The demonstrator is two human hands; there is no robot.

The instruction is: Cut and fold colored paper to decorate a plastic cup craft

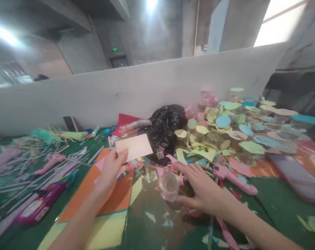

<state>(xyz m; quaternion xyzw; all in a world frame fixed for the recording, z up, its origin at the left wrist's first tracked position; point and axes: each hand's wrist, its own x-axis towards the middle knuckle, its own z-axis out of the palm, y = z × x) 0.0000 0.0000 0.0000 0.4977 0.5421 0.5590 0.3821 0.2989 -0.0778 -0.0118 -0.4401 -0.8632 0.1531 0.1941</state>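
Note:
A pale cream rectangle of paper is pinched between the thumb and fingers of my left hand, raised above the orange sheets. My right hand has its fingers spread, just to the right of a small clear plastic cup. Its thumb lies by the cup's lower right side and its fingers stretch past the far rim; I cannot tell whether they touch it. Paper scraps surround the cup on the table. A pink glue gun lies to the right of my right hand.
At the right stand many clear cups with coloured paper lids. A black plastic bag sits behind the scraps. Orange sheets overlap yellow paper. Left are a magenta toy car and thin straws. A phone-like slab lies far right.

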